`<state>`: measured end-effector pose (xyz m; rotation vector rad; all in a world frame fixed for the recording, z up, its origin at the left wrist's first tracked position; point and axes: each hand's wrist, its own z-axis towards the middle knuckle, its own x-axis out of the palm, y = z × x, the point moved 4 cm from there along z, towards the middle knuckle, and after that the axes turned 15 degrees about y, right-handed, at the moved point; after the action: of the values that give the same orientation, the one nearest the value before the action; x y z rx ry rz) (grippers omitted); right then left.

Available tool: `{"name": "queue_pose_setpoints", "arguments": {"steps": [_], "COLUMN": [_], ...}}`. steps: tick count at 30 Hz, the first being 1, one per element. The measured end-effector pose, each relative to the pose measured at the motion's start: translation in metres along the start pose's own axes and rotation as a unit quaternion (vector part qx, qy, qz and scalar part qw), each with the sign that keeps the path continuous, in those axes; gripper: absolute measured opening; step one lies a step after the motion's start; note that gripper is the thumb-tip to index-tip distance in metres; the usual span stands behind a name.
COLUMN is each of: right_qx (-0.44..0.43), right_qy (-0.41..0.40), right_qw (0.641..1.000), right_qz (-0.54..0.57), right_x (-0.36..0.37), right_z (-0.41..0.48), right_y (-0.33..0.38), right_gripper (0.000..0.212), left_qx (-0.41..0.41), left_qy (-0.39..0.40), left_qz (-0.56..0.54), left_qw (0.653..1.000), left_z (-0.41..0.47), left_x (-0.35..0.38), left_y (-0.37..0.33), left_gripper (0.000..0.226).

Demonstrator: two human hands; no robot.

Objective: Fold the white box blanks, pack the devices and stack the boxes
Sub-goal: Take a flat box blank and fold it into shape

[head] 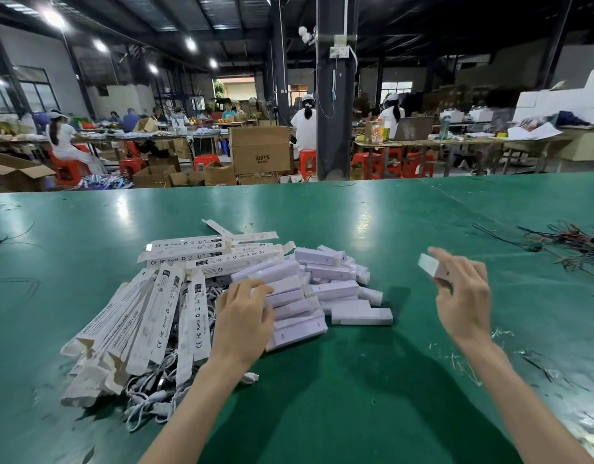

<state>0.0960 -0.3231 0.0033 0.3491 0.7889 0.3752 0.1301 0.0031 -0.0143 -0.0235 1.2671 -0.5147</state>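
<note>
Across the green table point(355, 380) spreads the work: on the left a fanned heap of flat box blanks point(161, 316), printed side up, lies over a tangle of white cabled devices point(148, 393), and touching it on the right sits a loose pile of closed boxes point(322, 286), some roughly layered, some askew. A bundle of coloured wires point(576, 242) lies well apart at the far right. The left hand point(243, 321) rests on the near side of that pile with its fingers bent over the top boxes; whether it grips one I cannot tell. The right hand point(463, 296) is raised above bare table, pinching a single box point(431, 264) between thumb and fingertips, one end pointing away. This looks like the stacking step, with many blanks not yet folded. The next move would call for carrying the held box across to the pile and laying it parallel with its neighbours while the other hand steadies them against sliding.
</note>
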Motion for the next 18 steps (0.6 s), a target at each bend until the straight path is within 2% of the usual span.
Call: {"name": "queue_pose_setpoints", "arguments": {"steps": [3, 5, 8, 10, 13, 15, 18], "right_qx": [0.077, 0.148, 0.233, 0.236, 0.205, 0.163, 0.101], "right_qy": [0.101, 0.186, 0.283, 0.282, 0.233, 0.209, 0.206], "right_qw": [0.990, 0.967, 0.924, 0.918, 0.936, 0.953, 0.968], "right_qz": [-0.060, -0.089, -0.105, -0.146, -0.169, -0.147, -0.103], "right_x": [0.014, 0.024, 0.033, 0.033, 0.032, 0.035, 0.043], "right_z": [-0.006, -0.010, -0.016, -0.016, -0.015, -0.014, -0.016], "right_y": [-0.035, -0.054, -0.063, -0.058, -0.041, -0.025, 0.002], "right_gripper": [0.046, 0.042, 0.050, 0.050, 0.050, 0.048, 0.044], "left_qx": [-0.064, -0.087, -0.147, -0.229, -0.326, -0.343, -0.350], "left_qy": [-0.027, -0.042, -0.029, 0.010, 0.089, 0.107, 0.078], "left_qz": [0.039, 0.050, 0.078, 0.092, 0.104, 0.099, 0.047], "left_qw": [0.997, 0.994, 0.986, 0.969, 0.936, 0.928, 0.932], "left_z": [0.001, 0.000, 0.000, -0.001, -0.006, -0.007, -0.007], "left_x": [-0.005, -0.010, -0.014, -0.017, -0.018, -0.018, -0.024], "left_y": [0.019, 0.027, 0.034, 0.044, 0.061, 0.067, 0.065], "left_gripper": [0.028, 0.028, 0.029, 0.036, 0.050, 0.051, 0.048]}}
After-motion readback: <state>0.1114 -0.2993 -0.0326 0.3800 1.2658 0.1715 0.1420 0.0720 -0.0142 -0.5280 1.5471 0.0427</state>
